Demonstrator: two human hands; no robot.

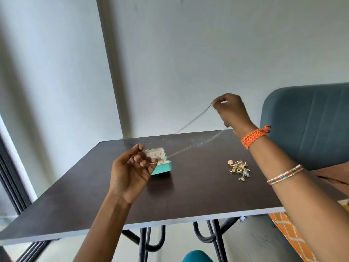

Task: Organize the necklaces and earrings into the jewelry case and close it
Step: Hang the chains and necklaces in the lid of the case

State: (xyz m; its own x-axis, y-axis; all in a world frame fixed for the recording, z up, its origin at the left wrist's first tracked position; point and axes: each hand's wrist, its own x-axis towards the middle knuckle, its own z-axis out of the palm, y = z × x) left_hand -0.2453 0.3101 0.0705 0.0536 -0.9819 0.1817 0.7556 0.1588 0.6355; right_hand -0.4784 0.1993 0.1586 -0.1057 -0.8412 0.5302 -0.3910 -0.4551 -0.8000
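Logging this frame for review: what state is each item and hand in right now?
Jewelry case: open, lid up, on the table.
Necklace: stretched in the air between both hands.
Earring pile: loose on the table, outside the case.
Left hand: pinching one end.
Right hand: raised, pinching the other.

a dark brown tabletop (188,190) with a pale front edge stands on black metal legs. a small teal jewelry case (162,166) sits open on it, just behind the left hand's fingers (140,159). a heap of earrings (239,168) lies well off toward the right forearm's side, below the right hand's fingers.
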